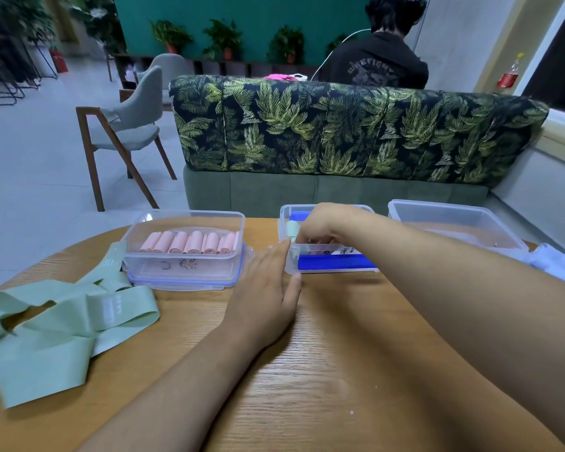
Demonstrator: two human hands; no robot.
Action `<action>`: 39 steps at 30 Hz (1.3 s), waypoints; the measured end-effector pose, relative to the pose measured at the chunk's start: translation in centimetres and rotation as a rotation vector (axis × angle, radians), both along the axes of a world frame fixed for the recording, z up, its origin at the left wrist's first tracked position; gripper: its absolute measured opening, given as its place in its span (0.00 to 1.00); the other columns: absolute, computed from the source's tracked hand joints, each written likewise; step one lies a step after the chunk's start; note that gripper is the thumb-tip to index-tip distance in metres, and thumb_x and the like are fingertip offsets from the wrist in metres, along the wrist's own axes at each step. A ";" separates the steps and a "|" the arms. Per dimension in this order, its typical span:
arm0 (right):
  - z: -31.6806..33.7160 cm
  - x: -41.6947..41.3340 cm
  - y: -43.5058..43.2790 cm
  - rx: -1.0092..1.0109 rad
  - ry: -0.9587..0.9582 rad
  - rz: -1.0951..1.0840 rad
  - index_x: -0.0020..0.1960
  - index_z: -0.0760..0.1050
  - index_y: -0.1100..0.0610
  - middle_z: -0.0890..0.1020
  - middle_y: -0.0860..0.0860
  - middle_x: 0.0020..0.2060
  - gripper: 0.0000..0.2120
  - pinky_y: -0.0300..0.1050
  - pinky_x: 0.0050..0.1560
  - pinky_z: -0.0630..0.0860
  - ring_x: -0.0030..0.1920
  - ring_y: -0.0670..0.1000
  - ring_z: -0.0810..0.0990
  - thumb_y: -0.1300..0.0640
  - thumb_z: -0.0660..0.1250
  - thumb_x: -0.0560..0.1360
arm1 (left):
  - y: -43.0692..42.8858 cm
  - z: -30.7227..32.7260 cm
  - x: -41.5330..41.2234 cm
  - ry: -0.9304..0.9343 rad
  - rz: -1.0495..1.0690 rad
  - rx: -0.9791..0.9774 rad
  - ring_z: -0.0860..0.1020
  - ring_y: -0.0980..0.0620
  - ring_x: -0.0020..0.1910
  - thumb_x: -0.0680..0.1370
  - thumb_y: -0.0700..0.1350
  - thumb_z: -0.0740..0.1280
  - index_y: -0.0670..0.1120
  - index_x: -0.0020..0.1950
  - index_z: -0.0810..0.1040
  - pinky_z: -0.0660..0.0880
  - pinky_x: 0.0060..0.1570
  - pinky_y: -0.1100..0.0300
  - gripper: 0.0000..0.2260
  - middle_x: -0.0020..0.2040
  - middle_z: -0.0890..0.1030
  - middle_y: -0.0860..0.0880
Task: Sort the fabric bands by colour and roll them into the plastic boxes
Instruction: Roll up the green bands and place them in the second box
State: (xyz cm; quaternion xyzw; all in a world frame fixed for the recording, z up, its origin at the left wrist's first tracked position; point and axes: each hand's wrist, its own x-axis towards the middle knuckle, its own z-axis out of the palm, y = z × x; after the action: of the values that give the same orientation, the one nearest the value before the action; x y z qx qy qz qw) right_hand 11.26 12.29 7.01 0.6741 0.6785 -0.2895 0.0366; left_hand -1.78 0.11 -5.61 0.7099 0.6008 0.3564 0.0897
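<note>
Several loose pale green fabric bands (pixel 56 324) lie in a heap on the left of the wooden table (pixel 323 370). A clear plastic box (pixel 185 272) left of centre holds a row of rolled pink bands (pixel 190 243). A second clear box (pixel 289 256) sits on a blue lid at the centre. My right hand (pixel 323 223) reaches down into this box, fingers curled on a rolled green band (pixel 293 230) at its left side. My left hand (pixel 268 288) lies flat, straight fingers pressing against the near left corner of that box.
A third clear box (pixel 454 223) stands at the far right, next to a pale plastic bag (pixel 558 265). Behind the table are a leaf-print sofa (pixel 340 132) and a grey chair (pixel 128 125). A person (pixel 382 53) sits beyond, back turned.
</note>
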 end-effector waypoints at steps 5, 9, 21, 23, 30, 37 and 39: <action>-0.5 -0.3 -0.2 0.070 -0.141 0.040 0.45 0.80 0.56 0.83 0.53 0.37 0.10 0.44 0.37 0.72 0.35 0.54 0.78 0.49 0.72 0.76 | -0.2 0.2 0.0 -0.006 -0.005 0.001 0.65 0.52 0.79 0.84 0.55 0.59 0.51 0.84 0.61 0.63 0.78 0.45 0.28 0.80 0.70 0.53; -0.6 -0.7 -0.2 0.097 -0.207 0.091 0.47 0.79 0.57 0.82 0.54 0.37 0.11 0.45 0.36 0.73 0.34 0.55 0.78 0.49 0.69 0.77 | -0.3 0.4 0.1 -0.005 -0.003 0.007 0.64 0.53 0.80 0.85 0.53 0.61 0.51 0.84 0.61 0.61 0.80 0.45 0.28 0.81 0.69 0.54; 0.9 2.4 -2.3 0.278 0.055 0.110 0.41 0.85 0.56 0.79 0.48 0.30 0.10 0.44 0.33 0.68 0.32 0.51 0.75 0.49 0.73 0.73 | -0.7 0.6 -0.1 0.008 0.007 0.032 0.69 0.53 0.75 0.85 0.52 0.62 0.52 0.82 0.64 0.61 0.76 0.60 0.25 0.77 0.72 0.56; 0.4 3.2 -3.9 0.296 0.201 0.109 0.37 0.79 0.57 0.73 0.46 0.25 0.11 0.43 0.32 0.65 0.27 0.49 0.69 0.52 0.71 0.75 | -1.3 0.9 -0.2 0.002 0.035 0.043 0.71 0.52 0.72 0.84 0.53 0.61 0.51 0.80 0.68 0.68 0.74 0.51 0.24 0.74 0.75 0.55; -1.4 3.1 -9.0 0.509 0.517 0.147 0.44 0.83 0.50 0.75 0.41 0.25 0.07 0.38 0.30 0.66 0.27 0.42 0.71 0.54 0.68 0.79 | -5.5 1.5 -2.6 0.096 0.129 0.174 0.78 0.50 0.61 0.82 0.50 0.64 0.51 0.71 0.75 0.75 0.61 0.49 0.17 0.63 0.81 0.54; -5.6 -2.2 -12.9 0.476 0.670 0.245 0.44 0.84 0.50 0.82 0.47 0.34 0.05 0.42 0.40 0.72 0.33 0.40 0.74 0.56 0.72 0.77 | -12.1 1.8 -8.3 0.267 0.392 0.255 0.80 0.48 0.53 0.78 0.47 0.68 0.51 0.59 0.81 0.73 0.50 0.49 0.10 0.52 0.83 0.55; -7.1 -4.9 -14.1 0.417 0.690 0.314 0.48 0.86 0.50 0.83 0.43 0.35 0.04 0.39 0.43 0.74 0.35 0.39 0.77 0.56 0.72 0.77 | -13.7 2.1 -9.9 0.271 0.497 0.251 0.80 0.48 0.52 0.77 0.47 0.68 0.51 0.57 0.82 0.73 0.51 0.49 0.10 0.52 0.83 0.55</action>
State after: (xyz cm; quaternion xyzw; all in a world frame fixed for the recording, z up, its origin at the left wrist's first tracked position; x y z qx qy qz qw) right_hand 6.33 -1.85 -0.04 0.4191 0.7894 -0.3456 -0.2860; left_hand -11.69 -13.63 -3.55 0.5879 0.7138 0.3409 -0.1694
